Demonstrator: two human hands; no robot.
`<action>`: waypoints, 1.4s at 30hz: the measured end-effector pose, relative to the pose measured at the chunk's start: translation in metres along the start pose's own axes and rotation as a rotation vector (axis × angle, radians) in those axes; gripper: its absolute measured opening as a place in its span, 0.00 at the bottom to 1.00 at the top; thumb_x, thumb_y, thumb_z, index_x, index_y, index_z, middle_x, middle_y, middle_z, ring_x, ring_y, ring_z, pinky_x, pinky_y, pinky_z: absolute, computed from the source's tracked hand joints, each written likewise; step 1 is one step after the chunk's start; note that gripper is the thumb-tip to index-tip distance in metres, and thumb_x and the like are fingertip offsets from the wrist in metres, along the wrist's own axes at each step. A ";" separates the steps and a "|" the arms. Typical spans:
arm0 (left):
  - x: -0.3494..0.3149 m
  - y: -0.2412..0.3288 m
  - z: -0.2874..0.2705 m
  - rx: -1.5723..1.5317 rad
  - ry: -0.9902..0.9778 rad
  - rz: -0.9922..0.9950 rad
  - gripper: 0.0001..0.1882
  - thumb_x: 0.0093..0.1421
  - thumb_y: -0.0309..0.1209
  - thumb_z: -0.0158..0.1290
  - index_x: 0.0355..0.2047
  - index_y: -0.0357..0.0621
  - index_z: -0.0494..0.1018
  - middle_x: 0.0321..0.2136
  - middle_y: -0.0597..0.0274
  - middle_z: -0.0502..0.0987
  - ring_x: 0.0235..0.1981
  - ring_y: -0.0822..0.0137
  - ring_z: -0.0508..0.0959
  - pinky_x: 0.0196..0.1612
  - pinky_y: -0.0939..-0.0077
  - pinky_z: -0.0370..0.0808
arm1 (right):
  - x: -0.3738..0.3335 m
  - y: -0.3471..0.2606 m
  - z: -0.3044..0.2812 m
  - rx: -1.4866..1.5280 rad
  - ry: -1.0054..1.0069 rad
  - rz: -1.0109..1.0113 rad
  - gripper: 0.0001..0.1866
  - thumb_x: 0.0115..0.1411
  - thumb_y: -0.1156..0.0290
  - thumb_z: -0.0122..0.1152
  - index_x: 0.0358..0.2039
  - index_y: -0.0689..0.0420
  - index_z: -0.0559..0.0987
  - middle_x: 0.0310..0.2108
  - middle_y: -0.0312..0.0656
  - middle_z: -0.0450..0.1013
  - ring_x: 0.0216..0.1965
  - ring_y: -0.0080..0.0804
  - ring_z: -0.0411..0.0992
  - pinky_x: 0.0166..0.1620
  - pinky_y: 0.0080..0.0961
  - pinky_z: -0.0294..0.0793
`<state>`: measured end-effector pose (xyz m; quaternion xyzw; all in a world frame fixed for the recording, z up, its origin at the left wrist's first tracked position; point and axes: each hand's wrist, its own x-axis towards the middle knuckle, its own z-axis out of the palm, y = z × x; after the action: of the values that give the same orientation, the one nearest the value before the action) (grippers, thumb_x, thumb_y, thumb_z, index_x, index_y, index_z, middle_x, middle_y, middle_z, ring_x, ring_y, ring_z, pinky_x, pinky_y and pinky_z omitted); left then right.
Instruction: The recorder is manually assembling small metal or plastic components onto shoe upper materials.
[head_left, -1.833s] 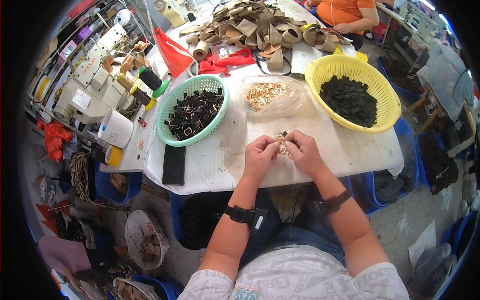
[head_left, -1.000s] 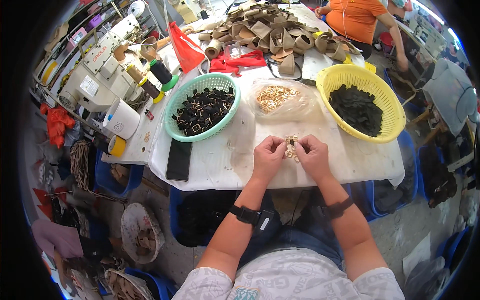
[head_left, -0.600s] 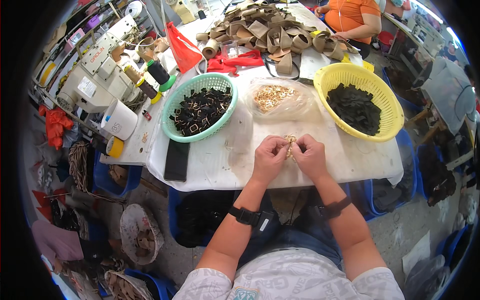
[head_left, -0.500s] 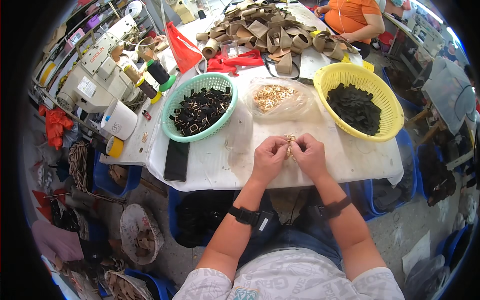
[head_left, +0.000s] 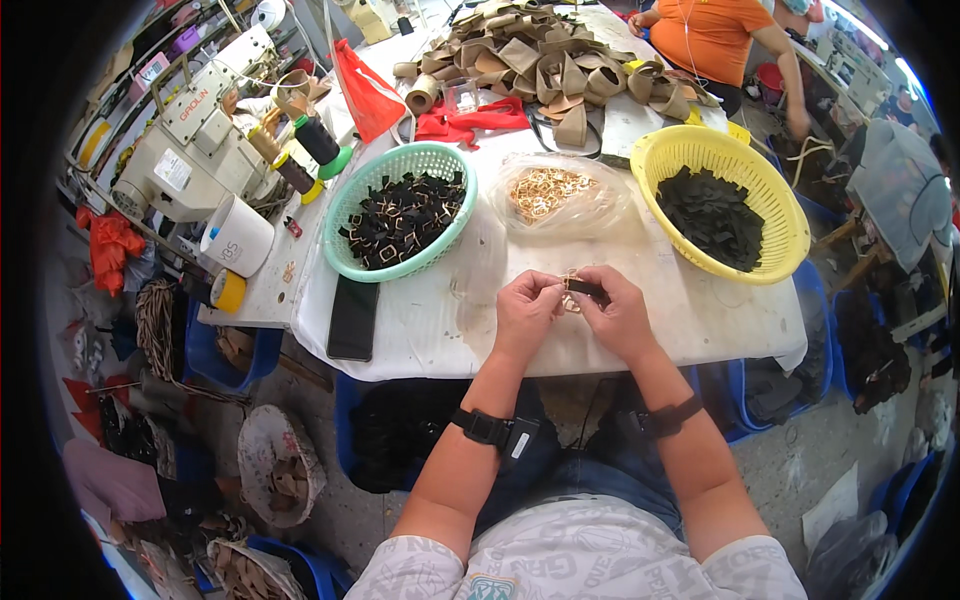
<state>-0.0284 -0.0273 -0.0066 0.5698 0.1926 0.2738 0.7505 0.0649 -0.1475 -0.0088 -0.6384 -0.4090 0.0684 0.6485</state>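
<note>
Hands (head_left: 572,308) pinch what seems a black strap piece (head_left: 585,289).

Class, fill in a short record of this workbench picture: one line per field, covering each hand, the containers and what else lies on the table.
Left hand: pinches a small gold ring
Right hand: holds a black strap piece at the ring
Green basket: black pieces fitted with gold rings
Yellow basket: plain black pieces
Clear bag: loose gold rings
Black phone: flat, near table edge
Far end: heap of tan straps
</note>
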 end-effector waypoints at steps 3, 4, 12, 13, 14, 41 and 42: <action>0.001 -0.002 -0.002 -0.021 0.011 0.000 0.02 0.58 0.21 0.52 0.31 0.34 0.73 0.22 0.62 0.75 0.20 0.76 0.72 0.23 0.85 0.66 | -0.001 -0.001 -0.001 -0.004 0.010 0.002 0.13 0.52 0.84 0.61 0.39 0.62 0.76 0.33 0.44 0.75 0.32 0.28 0.76 0.34 0.20 0.75; 0.001 -0.003 -0.002 -0.025 0.011 0.001 0.02 0.58 0.20 0.52 0.31 0.34 0.73 0.22 0.62 0.75 0.19 0.76 0.72 0.23 0.85 0.66 | -0.001 -0.002 -0.001 -0.017 0.008 0.001 0.12 0.52 0.84 0.61 0.38 0.63 0.76 0.33 0.44 0.75 0.32 0.28 0.76 0.33 0.20 0.75; -0.001 0.002 0.000 -0.042 -0.017 -0.016 0.01 0.57 0.19 0.52 0.30 0.33 0.73 0.22 0.61 0.75 0.19 0.75 0.72 0.22 0.85 0.66 | 0.001 -0.010 -0.003 -0.108 -0.021 -0.057 0.12 0.51 0.84 0.61 0.38 0.64 0.76 0.34 0.45 0.75 0.31 0.29 0.76 0.33 0.21 0.76; -0.001 0.002 0.000 -0.040 -0.021 -0.023 0.01 0.57 0.19 0.51 0.30 0.33 0.73 0.22 0.61 0.75 0.19 0.75 0.72 0.22 0.85 0.66 | 0.001 -0.009 -0.003 -0.105 -0.028 -0.065 0.12 0.51 0.84 0.62 0.38 0.64 0.76 0.34 0.45 0.75 0.32 0.29 0.76 0.33 0.21 0.76; -0.001 0.002 -0.001 -0.037 -0.025 -0.030 0.01 0.57 0.19 0.51 0.30 0.33 0.73 0.22 0.61 0.75 0.19 0.75 0.72 0.22 0.85 0.66 | 0.001 -0.010 -0.002 -0.102 -0.031 -0.054 0.12 0.51 0.84 0.62 0.38 0.63 0.76 0.34 0.44 0.75 0.32 0.29 0.77 0.33 0.21 0.76; -0.003 0.002 0.000 0.035 -0.053 -0.019 0.02 0.58 0.21 0.53 0.32 0.37 0.74 0.22 0.65 0.77 0.20 0.78 0.74 0.22 0.87 0.66 | 0.000 -0.020 -0.004 -0.163 -0.047 -0.098 0.12 0.49 0.82 0.64 0.36 0.61 0.78 0.33 0.42 0.76 0.25 0.26 0.73 0.28 0.20 0.73; -0.003 0.001 0.000 0.041 -0.053 -0.013 0.02 0.58 0.21 0.54 0.32 0.36 0.74 0.23 0.65 0.77 0.21 0.78 0.74 0.22 0.87 0.66 | 0.000 -0.019 -0.004 -0.161 -0.047 -0.100 0.12 0.49 0.81 0.64 0.36 0.61 0.78 0.33 0.42 0.76 0.24 0.26 0.73 0.28 0.20 0.73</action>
<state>-0.0313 -0.0288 -0.0058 0.5910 0.1819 0.2496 0.7452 0.0592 -0.1537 0.0091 -0.6654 -0.4596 0.0177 0.5879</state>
